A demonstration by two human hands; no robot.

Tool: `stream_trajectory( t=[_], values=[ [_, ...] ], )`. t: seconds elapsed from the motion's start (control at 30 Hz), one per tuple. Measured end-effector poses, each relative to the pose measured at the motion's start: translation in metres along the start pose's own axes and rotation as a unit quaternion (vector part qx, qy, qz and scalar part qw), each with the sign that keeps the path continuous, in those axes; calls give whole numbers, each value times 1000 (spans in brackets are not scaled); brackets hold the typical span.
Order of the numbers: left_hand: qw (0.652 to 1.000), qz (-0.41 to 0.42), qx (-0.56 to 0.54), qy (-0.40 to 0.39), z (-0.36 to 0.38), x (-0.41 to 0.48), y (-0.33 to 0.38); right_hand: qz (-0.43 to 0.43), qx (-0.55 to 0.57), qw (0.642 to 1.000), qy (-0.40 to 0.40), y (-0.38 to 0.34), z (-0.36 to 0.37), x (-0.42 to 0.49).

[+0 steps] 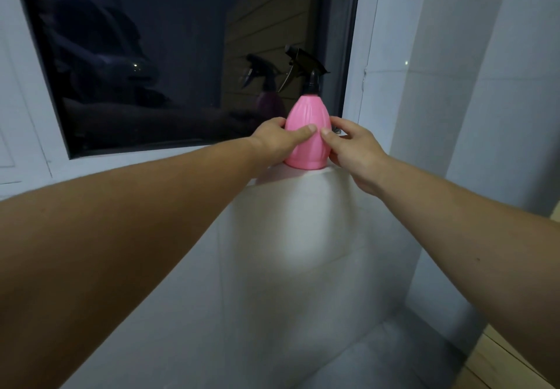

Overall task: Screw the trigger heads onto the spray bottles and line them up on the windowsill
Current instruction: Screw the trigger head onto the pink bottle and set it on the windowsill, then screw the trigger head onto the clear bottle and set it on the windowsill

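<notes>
A pink ribbed spray bottle (308, 116) stands upright on the white windowsill (181, 161), near its right end. A black trigger head (304, 66) sits on its neck, nozzle pointing left. My left hand (277, 140) wraps the bottle's left side, thumb across the front. My right hand (354, 152) holds the right side, its thumb almost meeting the left thumb. Both arms reach forward from the bottom corners.
A dark window pane (169, 55) behind the sill reflects the bottle. The white window frame and wall (424, 85) rise close on the right. A white wall face (303, 252) drops below the sill; wooden flooring (512, 358) shows at the bottom right.
</notes>
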State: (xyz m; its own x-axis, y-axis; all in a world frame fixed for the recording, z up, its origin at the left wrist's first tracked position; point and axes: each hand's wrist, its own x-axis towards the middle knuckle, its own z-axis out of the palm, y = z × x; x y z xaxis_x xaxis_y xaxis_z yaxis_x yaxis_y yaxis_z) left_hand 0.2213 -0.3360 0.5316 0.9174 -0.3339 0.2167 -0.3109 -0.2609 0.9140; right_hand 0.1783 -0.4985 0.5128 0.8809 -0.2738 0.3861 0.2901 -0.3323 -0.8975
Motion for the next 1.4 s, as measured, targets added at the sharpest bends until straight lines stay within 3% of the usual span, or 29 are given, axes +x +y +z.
stream_trajectory(
  t=[0.27,0.43,0.53,0.77,0.87,1.03,1.2,1.4],
  values=[
    [997,-26,45,60,-4,-26,11,-5,-27,999,18,-5,-15,-24],
    [982,78,74,155,1,-93,11,5,-9,999,35,-6,-22,-79],
    [989,81,31,117,13,-145,-9,31,18,998,49,6,-18,-126],
    [994,-112,-7,5,51,-247,-139,188,59,980,-7,93,28,-258],
    [972,-228,21,-48,58,-290,-210,271,27,960,-58,141,59,-316],
    [920,-377,91,-52,46,-357,-309,344,-31,931,-123,198,112,-384],
    [871,-469,118,-90,39,-400,-372,387,-66,908,-149,247,150,-387],
    [856,-496,83,-118,53,-415,-426,375,-160,883,-232,306,189,-354]
  ],
)
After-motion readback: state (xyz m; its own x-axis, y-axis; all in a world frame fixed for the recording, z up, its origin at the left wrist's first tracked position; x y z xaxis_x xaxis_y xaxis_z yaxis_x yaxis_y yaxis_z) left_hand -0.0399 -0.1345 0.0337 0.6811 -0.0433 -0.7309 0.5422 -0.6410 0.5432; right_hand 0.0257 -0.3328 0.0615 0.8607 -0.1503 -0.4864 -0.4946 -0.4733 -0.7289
